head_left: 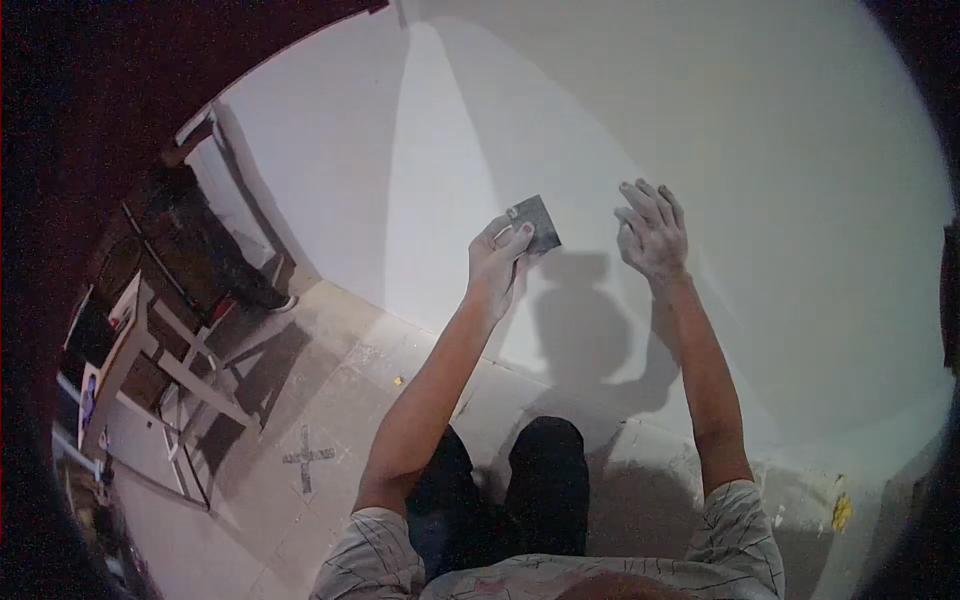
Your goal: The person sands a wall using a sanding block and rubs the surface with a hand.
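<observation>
My left hand [497, 258] grips a small dark grey square of sandpaper [540, 224], thumb pressed on its near face and fingers behind it. White dust coats the fingers of both hands. To the right, my right hand [655, 232] is raised in front of the pale wall [790, 200], its fingers extended and slightly bent with nothing in them. Whether its fingertips touch the wall I cannot tell. Shadows of my head and arms fall on the wall between and below the hands.
A wooden table [150, 345] stands at the left with things on top. Behind it is another person in dark trousers [235, 255] near the wall. The floor [265, 520] carries a dark taped cross [308, 459]. Yellow scraps [842, 510] lie at the lower right.
</observation>
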`<control>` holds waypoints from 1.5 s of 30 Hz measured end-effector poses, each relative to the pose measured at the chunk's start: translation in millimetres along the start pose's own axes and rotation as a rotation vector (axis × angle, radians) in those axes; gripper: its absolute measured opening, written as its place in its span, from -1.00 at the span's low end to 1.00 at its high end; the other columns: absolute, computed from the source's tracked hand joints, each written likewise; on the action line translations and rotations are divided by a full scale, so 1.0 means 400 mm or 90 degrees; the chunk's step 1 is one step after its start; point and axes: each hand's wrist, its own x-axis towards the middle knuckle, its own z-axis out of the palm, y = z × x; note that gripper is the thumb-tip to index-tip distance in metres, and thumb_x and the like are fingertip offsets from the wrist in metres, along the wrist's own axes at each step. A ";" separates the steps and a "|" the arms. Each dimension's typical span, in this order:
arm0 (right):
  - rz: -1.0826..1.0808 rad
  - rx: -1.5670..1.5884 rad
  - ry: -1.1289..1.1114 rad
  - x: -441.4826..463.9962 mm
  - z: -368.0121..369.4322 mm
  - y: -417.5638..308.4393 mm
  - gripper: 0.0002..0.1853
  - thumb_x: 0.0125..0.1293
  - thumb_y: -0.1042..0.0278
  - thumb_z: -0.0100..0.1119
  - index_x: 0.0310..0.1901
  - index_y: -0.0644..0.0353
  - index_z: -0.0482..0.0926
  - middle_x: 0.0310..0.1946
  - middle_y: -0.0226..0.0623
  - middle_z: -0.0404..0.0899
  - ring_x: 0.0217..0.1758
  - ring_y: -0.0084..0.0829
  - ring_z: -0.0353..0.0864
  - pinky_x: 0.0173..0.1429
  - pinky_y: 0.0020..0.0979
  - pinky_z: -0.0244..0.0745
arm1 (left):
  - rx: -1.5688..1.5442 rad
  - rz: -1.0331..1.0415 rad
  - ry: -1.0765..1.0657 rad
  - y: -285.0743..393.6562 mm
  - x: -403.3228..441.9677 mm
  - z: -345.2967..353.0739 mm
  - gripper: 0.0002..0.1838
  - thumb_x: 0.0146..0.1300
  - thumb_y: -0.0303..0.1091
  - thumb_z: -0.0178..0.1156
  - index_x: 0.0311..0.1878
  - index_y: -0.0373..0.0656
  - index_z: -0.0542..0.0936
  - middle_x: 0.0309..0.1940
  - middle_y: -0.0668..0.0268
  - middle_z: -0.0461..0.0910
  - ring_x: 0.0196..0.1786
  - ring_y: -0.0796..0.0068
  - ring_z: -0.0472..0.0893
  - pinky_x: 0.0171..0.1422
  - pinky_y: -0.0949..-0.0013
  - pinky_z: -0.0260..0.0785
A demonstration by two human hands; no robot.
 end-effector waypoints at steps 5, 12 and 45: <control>0.014 0.049 0.024 0.016 -0.006 -0.031 -0.80 0.24 0.47 0.28 -0.11 -0.02 0.67 0.36 -0.46 0.55 0.51 -0.25 0.48 0.70 0.04 0.19 | 0.026 0.070 0.001 0.066 -0.018 -0.051 -0.68 0.56 -0.37 0.25 0.23 -0.35 0.56 -0.04 0.22 0.74 -0.04 0.47 0.74 0.12 0.38 0.66; 0.346 0.629 -0.018 0.129 -0.119 -0.194 -0.52 0.27 0.69 0.26 0.21 0.11 0.64 0.33 -0.30 0.56 0.36 -0.39 0.59 0.37 -0.25 0.59 | -0.050 0.073 -0.049 0.097 0.001 -0.022 -0.72 0.57 -0.24 0.27 0.18 -0.16 0.57 -0.05 0.42 0.69 0.04 0.65 0.68 0.16 0.46 0.55; -0.399 -0.175 -0.112 0.685 0.419 -0.141 -0.50 0.55 0.25 0.09 0.46 0.14 0.46 0.56 -0.27 0.40 0.58 -0.30 0.43 0.73 -0.24 0.23 | -0.017 0.190 0.048 0.173 -0.010 -0.238 -0.69 0.64 -0.24 0.09 0.19 -0.29 0.59 -0.10 0.19 0.71 -0.06 0.33 0.74 0.22 0.21 0.60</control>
